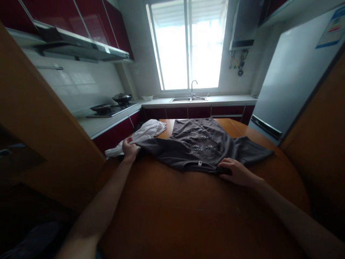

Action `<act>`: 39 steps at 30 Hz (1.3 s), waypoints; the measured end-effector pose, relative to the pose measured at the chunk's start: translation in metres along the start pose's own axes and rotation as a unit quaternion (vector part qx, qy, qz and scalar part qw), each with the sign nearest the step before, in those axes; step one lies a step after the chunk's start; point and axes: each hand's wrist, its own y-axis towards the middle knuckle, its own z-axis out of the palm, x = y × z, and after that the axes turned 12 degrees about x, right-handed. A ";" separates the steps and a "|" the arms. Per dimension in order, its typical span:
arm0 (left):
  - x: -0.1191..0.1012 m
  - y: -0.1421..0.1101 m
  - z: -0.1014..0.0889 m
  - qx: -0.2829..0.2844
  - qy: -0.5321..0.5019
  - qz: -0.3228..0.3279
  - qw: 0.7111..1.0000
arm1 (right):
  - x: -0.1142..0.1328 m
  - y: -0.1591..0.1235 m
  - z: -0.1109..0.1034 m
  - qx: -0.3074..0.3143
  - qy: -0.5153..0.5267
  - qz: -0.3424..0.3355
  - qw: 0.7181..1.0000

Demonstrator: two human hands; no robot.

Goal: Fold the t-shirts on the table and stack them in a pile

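Your left hand [130, 149] stretches far and left, fingers closed on one end of the grey shirt [206, 142]; your right hand [237, 172], arm angled from near right, pinches its near edge. It lies across the wooden table [205, 212].

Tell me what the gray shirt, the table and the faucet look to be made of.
Shirt: soft fabric, perhaps cotton, matte with loose folds. Table: likely wood or veneer, given its orange-brown surface and slight sheen. Faucet: probably polished metal, judging by its silvery look.

Bright window [203, 50], red cabinets [61, 16], wooden table [188, 212]
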 end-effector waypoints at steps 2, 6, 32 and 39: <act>-0.005 0.000 -0.009 -0.079 0.031 0.007 0.996 | 0.003 0.000 -0.001 -0.012 -0.012 -0.012 1.000; -0.035 -0.018 0.012 0.022 0.060 0.088 0.994 | 0.007 0.001 -0.001 -0.009 -0.025 -0.040 0.999; -0.122 -0.111 0.050 0.890 -0.065 0.012 0.452 | 0.031 -0.029 -0.042 0.390 0.448 -0.023 0.804; -0.067 -0.061 0.065 0.400 0.029 0.084 0.912 | -0.036 -0.007 -0.022 -0.206 0.250 0.160 0.932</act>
